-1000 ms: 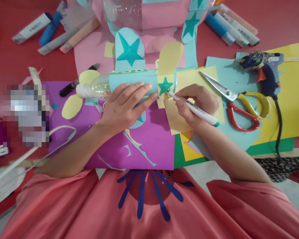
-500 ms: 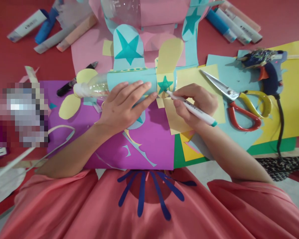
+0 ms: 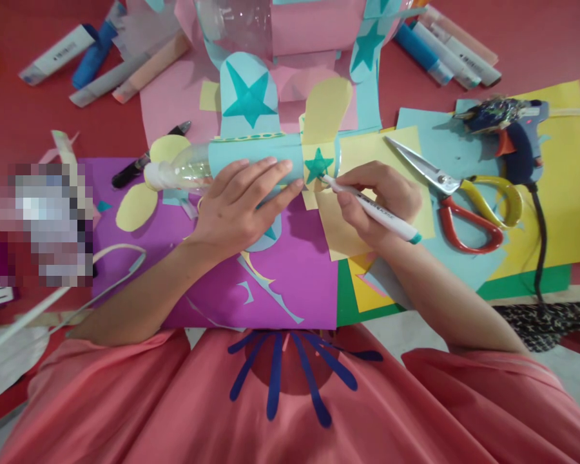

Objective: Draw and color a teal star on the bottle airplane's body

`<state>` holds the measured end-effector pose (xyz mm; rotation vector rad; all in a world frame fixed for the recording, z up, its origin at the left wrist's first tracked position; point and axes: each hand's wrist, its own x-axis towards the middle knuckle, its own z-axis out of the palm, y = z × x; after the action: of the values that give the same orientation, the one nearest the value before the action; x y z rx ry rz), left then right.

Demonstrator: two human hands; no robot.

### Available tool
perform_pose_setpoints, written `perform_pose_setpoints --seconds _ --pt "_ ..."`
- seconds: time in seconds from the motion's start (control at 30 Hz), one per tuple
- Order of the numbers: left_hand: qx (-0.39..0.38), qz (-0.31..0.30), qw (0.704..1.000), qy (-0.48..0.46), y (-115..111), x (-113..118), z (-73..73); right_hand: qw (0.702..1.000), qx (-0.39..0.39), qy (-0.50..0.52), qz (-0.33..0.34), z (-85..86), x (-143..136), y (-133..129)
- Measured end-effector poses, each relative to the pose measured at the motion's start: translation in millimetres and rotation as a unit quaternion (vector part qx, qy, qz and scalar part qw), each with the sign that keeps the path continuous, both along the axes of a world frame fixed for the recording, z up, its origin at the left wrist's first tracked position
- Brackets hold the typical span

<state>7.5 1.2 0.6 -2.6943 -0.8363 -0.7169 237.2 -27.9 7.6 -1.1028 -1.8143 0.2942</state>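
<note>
A plastic bottle [image 3: 193,166] wrapped in light blue paper lies on its side, its white cap to the left with yellow paper petals [image 3: 136,206] beside it. My left hand [image 3: 244,206] rests over the wrap, fingers spread and curved round the bottle, holding it steady; the thumb is hidden. In my right hand [image 3: 384,200] is a white marker [image 3: 379,216] with a green end, pinched like a pen. Its tip touches a green star [image 3: 318,165] on the yellow paper band near the bottle's base. A blue paper fin [image 3: 249,90] with another green star stands above the wrap.
Scissors [image 3: 447,183] and a glue gun [image 3: 522,138] lie at the right on coloured paper. Markers [image 3: 140,67] lie at the back left, more at the back right. Another decorated bottle [image 3: 234,26] stands behind. A black pen [image 3: 130,171] and paper scraps lie on the purple sheet [image 3: 299,270].
The view has shifted slightly, so the things at the back and sides appear moved a little. Both hands keep their places, and the marker tip stays at the star.
</note>
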Motion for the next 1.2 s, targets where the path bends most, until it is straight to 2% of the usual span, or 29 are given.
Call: perform_pose_setpoints --seconds 0.1,0.23,0.3,0.47,0.53,0.67,0.97,1.2 --pt "-0.080 0.008 0.997 -0.002 -0.4 -1.3 -1.7 1.000 -0.005 -0.001 -0.006 -0.1 0.0 -0.5" --pt "-0.016 0.000 1.000 -0.003 -0.3 -1.4 -2.3 1.000 -0.013 0.002 -0.007 0.3 -1.0 -1.1" --pt "-0.011 -0.005 1.000 -0.012 -0.3 -1.2 -2.4 1.000 -0.011 0.007 -0.013 0.6 -1.5 -1.2" --pt "-0.127 0.012 0.992 -0.009 -0.8 -0.8 -2.6 1.000 -0.002 0.011 -0.019 0.8 -1.4 -0.8" --pt "-0.110 0.014 0.994 -0.002 -0.9 -0.6 -2.2 1.000 -0.008 0.004 -0.014 0.6 -1.1 -0.6" --pt "-0.014 0.005 1.000 0.001 -0.8 -0.3 -0.8 1.000 0.001 -0.001 -0.016 0.7 -1.2 -0.1" --pt "-0.134 0.023 0.991 0.022 -0.8 -1.1 -1.6 1.000 -0.005 0.011 -0.006 1.0 -0.9 -0.1" --pt "-0.126 0.014 0.992 0.006 -0.3 -1.6 -1.9 1.000 0.001 0.009 -0.016 2.9 -0.2 -0.6"
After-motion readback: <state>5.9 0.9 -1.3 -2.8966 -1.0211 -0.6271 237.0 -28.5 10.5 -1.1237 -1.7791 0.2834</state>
